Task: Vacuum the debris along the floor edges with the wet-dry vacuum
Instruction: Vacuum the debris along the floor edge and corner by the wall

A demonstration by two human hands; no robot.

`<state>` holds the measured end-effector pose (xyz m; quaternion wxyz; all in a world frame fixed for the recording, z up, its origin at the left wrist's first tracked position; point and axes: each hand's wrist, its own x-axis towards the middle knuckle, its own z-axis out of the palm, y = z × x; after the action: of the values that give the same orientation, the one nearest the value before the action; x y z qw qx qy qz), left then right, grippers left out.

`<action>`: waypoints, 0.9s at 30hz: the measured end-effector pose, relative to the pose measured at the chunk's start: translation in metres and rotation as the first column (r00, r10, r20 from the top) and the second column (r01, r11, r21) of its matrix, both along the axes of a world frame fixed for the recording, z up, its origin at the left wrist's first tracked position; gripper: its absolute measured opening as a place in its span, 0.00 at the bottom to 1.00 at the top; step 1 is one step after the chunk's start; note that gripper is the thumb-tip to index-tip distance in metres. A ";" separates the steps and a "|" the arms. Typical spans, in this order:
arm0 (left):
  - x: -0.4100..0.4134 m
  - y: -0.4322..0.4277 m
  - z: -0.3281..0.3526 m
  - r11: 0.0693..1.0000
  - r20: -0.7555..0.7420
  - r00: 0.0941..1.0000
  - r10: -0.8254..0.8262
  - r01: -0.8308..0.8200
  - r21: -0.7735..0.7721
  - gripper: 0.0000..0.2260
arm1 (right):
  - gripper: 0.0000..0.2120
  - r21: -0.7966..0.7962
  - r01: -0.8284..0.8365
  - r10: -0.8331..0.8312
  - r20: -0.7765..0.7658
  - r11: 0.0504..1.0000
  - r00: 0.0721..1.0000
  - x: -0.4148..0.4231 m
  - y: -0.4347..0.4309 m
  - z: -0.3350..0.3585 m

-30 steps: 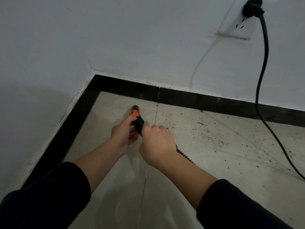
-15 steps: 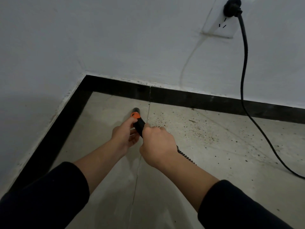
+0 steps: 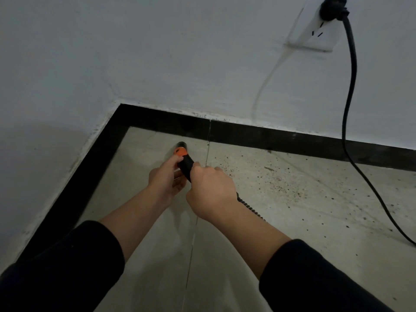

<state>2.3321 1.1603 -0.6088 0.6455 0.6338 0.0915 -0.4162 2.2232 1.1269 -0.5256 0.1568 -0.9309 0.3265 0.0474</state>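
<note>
Head view shows the vacuum nozzle (image 3: 181, 146), black with an orange collar (image 3: 180, 152), pointing away from the person into the far left corner of the floor, its tip low over the tile and just short of the black baseboard (image 3: 292, 140). The left hand (image 3: 165, 179) pinches the tube at the collar, and the right hand (image 3: 211, 190) wraps fully round the black handle behind it, so both hands hold the tool firmly. A ribbed hose (image 3: 249, 207) trails off to the near right from under the right wrist.

Over the last second the nozzle has barely moved. It stays just left of the grout line (image 3: 208, 154), perhaps a touch closer to the baseboard, while the view itself has swayed a little. The debris (image 3: 281, 185), dark specks scattered over the tile to the right of the line and up to the baseboard, looks unchanged. The tile around the nozzle looks cleaner, so the corner seems finished and the sweep rightwards along the edge is probably the next step.

Farther out, a black power cord (image 3: 346, 109) hangs from a plug in the wall outlet (image 3: 315, 39) and runs across the floor at the right, through the area that has not yet been cleaned.
</note>
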 end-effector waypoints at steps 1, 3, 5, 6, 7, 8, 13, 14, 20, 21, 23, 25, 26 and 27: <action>0.002 -0.001 0.000 1.000 0.000 1.000 0.007 -0.007 -0.001 0.18 | 0.16 -0.002 -0.004 0.004 0.004 1.000 1.000 0.003 -0.001 -0.001; 0.007 -0.002 -0.001 1.000 0.000 1.000 0.022 -0.022 -0.002 0.17 | 0.17 -0.005 -0.018 0.018 0.007 1.000 1.000 0.008 -0.002 -0.003; 0.012 -0.003 -0.003 0.999 0.002 0.999 0.041 -0.041 -0.004 0.18 | 0.17 0.000 -0.022 0.022 0.011 1.000 1.000 0.012 -0.003 -0.005; 0.014 -0.004 -0.004 0.999 -0.001 0.999 0.052 -0.052 -0.007 0.18 | 0.17 0.005 -0.022 0.022 0.014 1.000 1.000 0.014 -0.005 -0.006; 0.015 -0.005 -0.005 0.998 -0.004 0.998 0.065 -0.065 -0.012 0.19 | 0.17 0.009 -0.022 0.022 0.018 1.000 1.000 0.016 -0.006 -0.006; 0.017 -0.005 -0.006 0.997 -0.005 0.997 0.078 -0.078 -0.016 0.19 | 0.17 0.013 -0.024 0.024 0.021 1.000 0.999 0.018 -0.008 -0.006; 0.024 -0.007 -0.005 0.993 0.016 0.993 0.116 -0.115 -0.022 0.18 | 0.17 0.023 -0.033 0.032 0.043 0.999 0.999 0.024 -0.011 -0.008; 0.024 -0.007 -0.006 0.993 0.018 0.993 0.115 -0.115 -0.021 0.18 | 0.17 0.019 -0.033 0.032 0.045 0.999 0.998 0.025 -0.011 -0.008; 0.018 -0.009 -0.006 0.996 0.016 0.997 0.080 -0.080 -0.030 0.19 | 0.17 -0.008 -0.022 0.022 0.034 1.000 0.999 0.020 -0.010 -0.008; 0.016 -0.010 -0.005 0.997 0.014 0.997 0.075 -0.074 -0.032 0.18 | 0.17 -0.007 -0.016 0.016 0.030 1.000 0.999 0.018 -0.010 -0.008; 0.010 -0.013 -0.003 0.997 0.008 0.998 0.068 -0.067 -0.030 0.16 | 0.16 -0.010 -0.001 0.002 0.020 1.000 1.000 0.014 -0.011 -0.006; 0.003 -0.014 -0.001 0.998 0.002 0.999 0.048 -0.048 -0.027 0.16 | 0.16 -0.013 0.009 -0.009 0.011 1.000 1.000 0.008 -0.012 -0.006; 0.000 -0.015 -0.001 0.999 -0.002 0.999 0.036 -0.036 -0.026 0.15 | 0.17 -0.013 0.012 -0.012 0.009 1.000 1.000 0.005 -0.012 -0.006; -0.003 -0.016 -0.001 0.999 -0.006 1.000 0.026 -0.026 -0.027 0.15 | 0.17 -0.015 0.016 -0.016 0.006 1.000 1.000 0.001 -0.013 -0.007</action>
<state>2.3288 1.1447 -0.6099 0.6590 0.6227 0.0958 -0.4108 2.2244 1.1144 -0.5322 0.1509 -0.9296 0.3337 0.0411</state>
